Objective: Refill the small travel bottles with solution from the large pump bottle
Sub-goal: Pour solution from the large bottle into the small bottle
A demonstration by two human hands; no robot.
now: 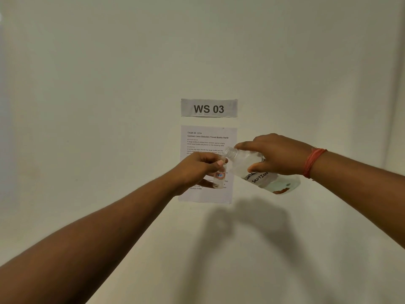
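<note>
The left hand (197, 170) grips a small clear travel bottle (219, 175) upright, fingers curled round its upper part, a red-edged label showing on its side. The right hand (274, 154) holds the large bottle (260, 172) from above, thumb and fingers wrapped round its body. That bottle is tilted, its uncapped threaded neck pointing up and left, its mouth just beside the top of the travel bottle; whether they touch I cannot tell. Its handwritten label reads "SOLUTION". A red thread band (313, 162) circles the right wrist. Behind both hands a printed task sheet (208, 139) and a "WS 03" sign (208, 108) hang on a pale wall (109, 84).
</note>
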